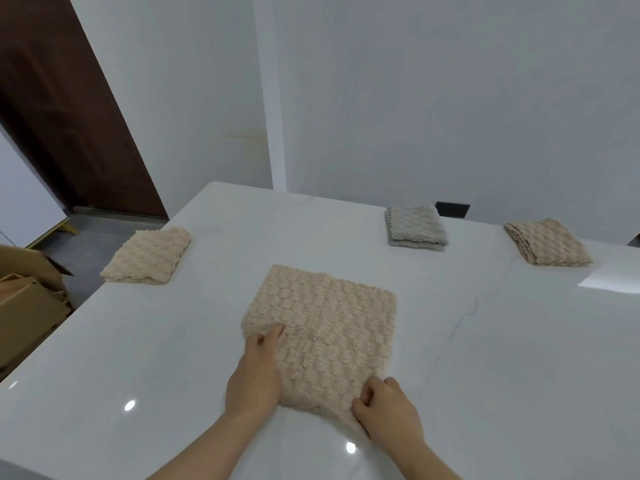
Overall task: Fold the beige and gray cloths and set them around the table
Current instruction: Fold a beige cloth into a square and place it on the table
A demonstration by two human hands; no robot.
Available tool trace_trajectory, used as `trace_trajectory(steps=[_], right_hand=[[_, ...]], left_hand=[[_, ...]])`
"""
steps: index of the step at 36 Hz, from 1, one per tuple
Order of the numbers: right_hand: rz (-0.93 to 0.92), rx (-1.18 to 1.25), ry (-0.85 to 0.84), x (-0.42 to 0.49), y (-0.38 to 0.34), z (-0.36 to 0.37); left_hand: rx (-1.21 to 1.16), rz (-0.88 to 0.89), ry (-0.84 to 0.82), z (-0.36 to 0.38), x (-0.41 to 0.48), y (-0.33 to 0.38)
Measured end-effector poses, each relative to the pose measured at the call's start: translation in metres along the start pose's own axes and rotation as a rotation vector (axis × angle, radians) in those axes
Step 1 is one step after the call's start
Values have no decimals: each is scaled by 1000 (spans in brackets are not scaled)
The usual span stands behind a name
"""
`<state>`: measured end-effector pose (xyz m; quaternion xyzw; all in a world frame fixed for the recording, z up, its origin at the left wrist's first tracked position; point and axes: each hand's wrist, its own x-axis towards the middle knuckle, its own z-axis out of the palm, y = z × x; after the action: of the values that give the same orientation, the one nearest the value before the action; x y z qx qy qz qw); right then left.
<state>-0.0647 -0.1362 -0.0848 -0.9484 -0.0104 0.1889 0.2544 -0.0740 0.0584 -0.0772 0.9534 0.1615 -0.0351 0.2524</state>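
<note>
Beige cloth [322, 327] mid-frame, fold pending: left hand [256, 372] pinches left edge, right hand [386, 410] pinches near corner. Folded, placed: left beige stack [147, 256], gray cloth [414, 226], right beige stack [547, 242].

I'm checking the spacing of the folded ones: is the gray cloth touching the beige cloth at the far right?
Apart. The head view shows a strip of bare table between the gray cloth and the far-right beige cloth.

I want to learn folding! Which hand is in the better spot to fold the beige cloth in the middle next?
Probably the right hand: its fingers curl on the near corner of the beige cloth, ready to lift it over. The left hand sits along the left edge, likelier steadying it.
</note>
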Motion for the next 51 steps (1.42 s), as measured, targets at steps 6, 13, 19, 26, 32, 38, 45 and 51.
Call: trace_trajectory(steps=[6, 13, 19, 26, 32, 38, 45, 51], right_hand=[[-13, -9, 8, 4, 2, 2], [-39, 10, 50, 6, 5, 2], [-64, -119, 186, 11, 19, -14], [-277, -386, 465, 16, 38, -10], [-494, -269, 425, 12, 46, 8], [-538, -263, 386, 4, 54, 8], [-546, -381, 407, -2, 58, 12], [-563, -358, 420, -5, 60, 16]], left_hand=[[147, -106, -10, -6, -8, -19], [324, -112, 41, -10, -12, -22], [460, -28, -86, -14, -4, -14], [254, 501, 78, 7, -6, -17], [245, 675, 25, 29, -9, -21], [231, 581, 65, 45, -25, -21], [254, 589, 69, 40, -32, -20], [252, 632, 51, 42, -31, -31]])
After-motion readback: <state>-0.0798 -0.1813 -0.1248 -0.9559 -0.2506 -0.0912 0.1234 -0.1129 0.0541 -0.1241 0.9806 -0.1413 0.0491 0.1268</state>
